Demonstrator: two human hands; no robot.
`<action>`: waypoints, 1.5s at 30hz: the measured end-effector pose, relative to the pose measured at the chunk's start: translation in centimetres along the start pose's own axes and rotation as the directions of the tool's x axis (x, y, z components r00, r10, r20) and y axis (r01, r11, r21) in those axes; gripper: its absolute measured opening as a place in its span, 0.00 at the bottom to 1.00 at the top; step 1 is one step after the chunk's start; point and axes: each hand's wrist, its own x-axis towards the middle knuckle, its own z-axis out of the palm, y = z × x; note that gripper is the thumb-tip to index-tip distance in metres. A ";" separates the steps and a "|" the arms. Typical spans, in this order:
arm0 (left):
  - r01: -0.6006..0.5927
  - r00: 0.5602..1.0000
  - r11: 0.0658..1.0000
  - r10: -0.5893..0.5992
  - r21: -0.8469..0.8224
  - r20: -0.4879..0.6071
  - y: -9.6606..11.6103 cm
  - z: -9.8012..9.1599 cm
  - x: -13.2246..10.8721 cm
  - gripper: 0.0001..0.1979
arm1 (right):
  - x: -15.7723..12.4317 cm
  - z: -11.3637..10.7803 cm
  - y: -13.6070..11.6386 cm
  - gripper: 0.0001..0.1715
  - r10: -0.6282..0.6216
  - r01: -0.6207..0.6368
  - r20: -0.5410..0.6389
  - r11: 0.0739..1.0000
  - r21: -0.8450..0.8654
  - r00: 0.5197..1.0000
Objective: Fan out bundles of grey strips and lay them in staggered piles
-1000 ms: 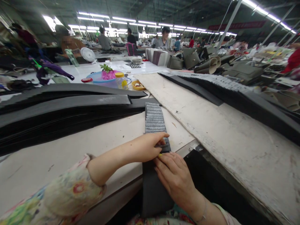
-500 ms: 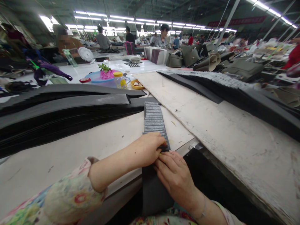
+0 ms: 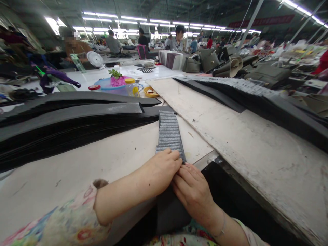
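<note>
A fanned stack of dark strips (image 3: 169,130) with fuzzy grey ends lies on the pale board in front of me, running toward my lap. My left hand (image 3: 164,171) is closed over the near part of the stack, its fingers curled at the right edge. Beside it my right hand (image 3: 193,188) is closed on the same edge, fingers bent together and touching the left fingertips. From under both hands the smooth dark grey strip (image 3: 170,212) hangs down over the table's edge. The fingertips and what lies right beneath them are hidden.
Piles of long black strips (image 3: 69,118) lie at the left, and another fanned pile (image 3: 256,99) at the right on a raised pale board (image 3: 230,143). Farther back stand a yellow-lidded jar (image 3: 132,88), a blue basin (image 3: 102,85) and grey bags (image 3: 208,61). Several people work beyond.
My left hand has shifted slightly toward me and flattened over the strips, covering the gap at their edge. The right hand stays nearly in place. The view has moved slightly.
</note>
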 end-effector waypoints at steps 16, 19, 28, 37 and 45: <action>0.167 0.980 0.953 -0.189 -0.254 -0.061 -1.6 0.9 -2.2 0.11 | 0.1 -0.9 2.9 0.26 0.273 -0.283 0.193 0.959 0.030 0.943; 0.237 0.959 0.912 -0.275 -0.335 -0.069 -2.3 0.8 -3.5 0.12 | 0.4 -1.1 3.0 0.24 0.259 -0.273 0.245 0.962 0.026 0.934; 0.288 0.924 0.827 -0.373 -0.482 -0.087 -2.6 1.2 -4.7 0.12 | 2.3 -1.3 2.7 0.19 0.204 -0.226 0.351 0.974 0.021 0.914; 0.258 0.937 0.838 -0.339 -0.481 -0.088 -2.8 1.2 -4.7 0.12 | 3.6 -1.0 2.6 0.13 0.146 -0.235 0.425 0.958 0.166 0.893; 0.211 0.957 0.914 -0.266 -0.347 -0.118 -2.5 1.6 -5.0 0.09 | 3.4 -0.9 2.0 0.10 0.031 -0.093 0.425 0.988 0.126 0.905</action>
